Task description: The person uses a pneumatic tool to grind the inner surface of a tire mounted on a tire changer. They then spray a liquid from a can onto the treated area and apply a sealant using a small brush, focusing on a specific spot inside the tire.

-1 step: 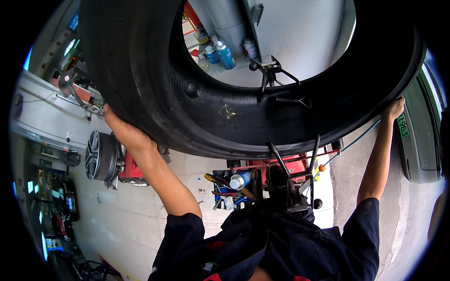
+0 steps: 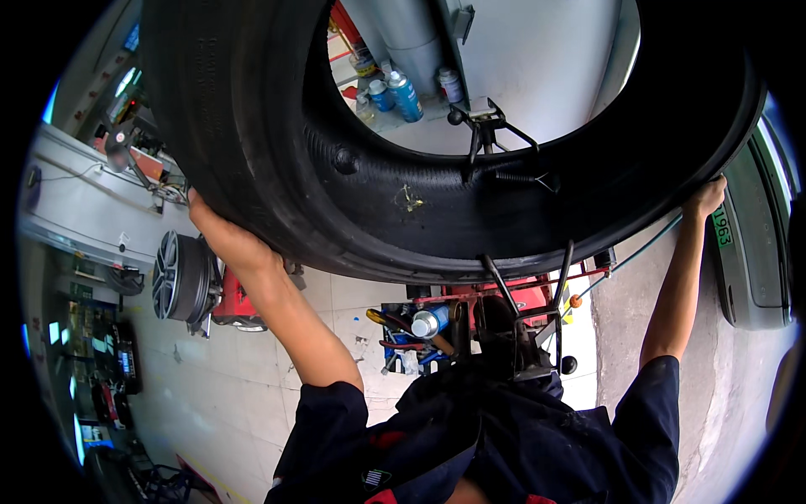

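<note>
A large black tyre (image 2: 252, 126) fills the upper view, with a yellowish mark (image 2: 410, 199) on its inner surface. My left hand (image 2: 227, 231) grips its left outer side, its fingers mostly hidden by the rubber. On the right outer side, my right hand (image 2: 705, 195) is closed on the tyre. Black metal arms (image 2: 522, 307) of a stand rise against the tyre's near bead. A black clamp with a small spring (image 2: 487, 126) shows at the far bead, inside the opening.
A red machine (image 2: 529, 298) and a tool tray (image 2: 403, 353) sit below the tyre. Spray cans (image 2: 401, 97) stand on a shelf. An alloy wheel (image 2: 176, 277) is at left, a hose (image 2: 638, 252) runs rightward, and a car (image 2: 747, 269) stands at right.
</note>
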{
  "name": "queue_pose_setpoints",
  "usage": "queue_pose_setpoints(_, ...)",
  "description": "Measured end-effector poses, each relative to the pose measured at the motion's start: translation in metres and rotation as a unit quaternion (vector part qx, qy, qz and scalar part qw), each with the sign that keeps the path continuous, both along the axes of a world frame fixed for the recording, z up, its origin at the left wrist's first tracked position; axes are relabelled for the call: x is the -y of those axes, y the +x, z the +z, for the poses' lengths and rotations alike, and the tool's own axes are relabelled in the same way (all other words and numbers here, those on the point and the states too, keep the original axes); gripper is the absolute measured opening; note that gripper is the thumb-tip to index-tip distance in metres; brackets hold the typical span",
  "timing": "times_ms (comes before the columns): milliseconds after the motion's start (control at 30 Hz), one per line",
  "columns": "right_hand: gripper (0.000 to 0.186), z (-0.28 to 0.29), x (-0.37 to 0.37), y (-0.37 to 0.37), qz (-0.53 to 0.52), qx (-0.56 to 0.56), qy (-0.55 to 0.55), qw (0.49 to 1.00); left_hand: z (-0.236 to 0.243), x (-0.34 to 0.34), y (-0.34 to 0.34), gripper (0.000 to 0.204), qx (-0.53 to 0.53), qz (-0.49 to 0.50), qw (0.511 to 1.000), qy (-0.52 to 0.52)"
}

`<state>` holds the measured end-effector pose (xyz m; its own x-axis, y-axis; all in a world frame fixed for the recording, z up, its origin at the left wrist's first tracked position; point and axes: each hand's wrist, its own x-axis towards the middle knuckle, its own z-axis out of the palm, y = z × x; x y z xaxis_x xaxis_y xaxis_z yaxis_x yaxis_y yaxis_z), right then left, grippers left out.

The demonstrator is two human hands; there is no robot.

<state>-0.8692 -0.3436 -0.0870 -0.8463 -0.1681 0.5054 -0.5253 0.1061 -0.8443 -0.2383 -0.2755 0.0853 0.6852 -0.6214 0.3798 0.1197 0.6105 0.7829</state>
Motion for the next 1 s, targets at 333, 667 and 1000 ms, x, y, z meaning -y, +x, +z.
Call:
queue_pose_setpoints(333, 0.049, 0.027, -0.021, 0.075, 0.037, 0.05, -0.044, 0.997, -0.025, -0.001, 0.058, 0.051, 0.048, -0.013, 0.999, 0.004)
queue_pose_setpoints(667, 0.045, 0.004, 0.003, 0.059, 0.015, 0.013, -0.016, 1.0, -0.026, 0.018, 0.057, 0.052, 0.029, -0.011, 0.999, 0.007)
queue_pose_setpoints(1000, 0.045, -0.008, 0.015, 0.055, 0.059, 0.078, -0.072, 0.993, -0.035, 0.03, 0.041, 0.05, 0.064, 0.02, 0.998, 0.014)
